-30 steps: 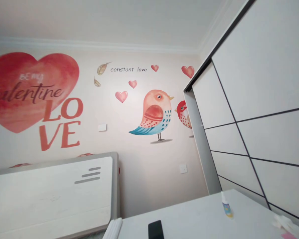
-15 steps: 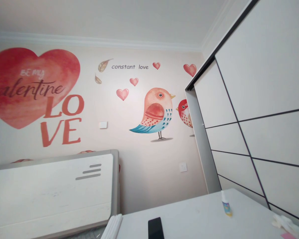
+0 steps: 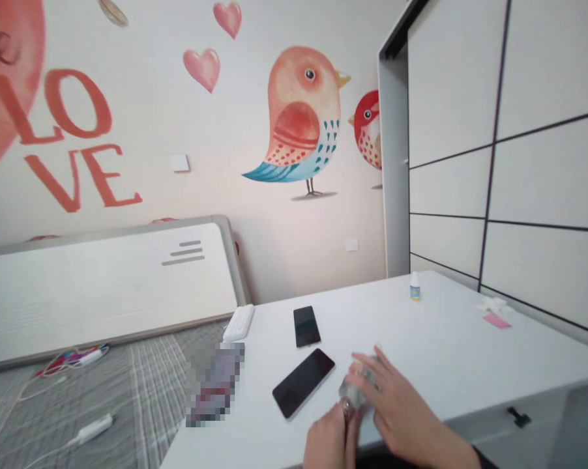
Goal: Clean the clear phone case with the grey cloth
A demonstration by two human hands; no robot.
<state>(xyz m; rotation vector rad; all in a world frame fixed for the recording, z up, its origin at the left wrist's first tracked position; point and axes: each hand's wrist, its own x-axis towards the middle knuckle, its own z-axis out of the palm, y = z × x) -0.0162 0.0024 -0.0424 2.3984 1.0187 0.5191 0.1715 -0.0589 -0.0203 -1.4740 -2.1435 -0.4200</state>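
Observation:
At the front edge of the white table, both hands meet around a small pale grey, shiny object (image 3: 351,393) whose kind I cannot make out. My left hand (image 3: 327,438) is closed at its near side, with a small metallic part showing by the fingers. From the right, my right hand (image 3: 389,398) lies over the object with bent fingers, covering much of it. Just left of the hands lies a dark-screened phone (image 3: 304,383), tilted on the table. Behind it is a second black phone (image 3: 306,326).
A small bottle (image 3: 415,287) stands near the table's back edge. White tissue (image 3: 494,306) and a pink slip (image 3: 497,321) lie at right. A white power strip (image 3: 238,323) and a pixelated item (image 3: 218,385) line the left edge. A bed (image 3: 152,391) with cables adjoins the table.
My view has tilted down, bringing more of the tabletop and the bed into sight. Both hands, with the grey object between them, now show at the bottom.

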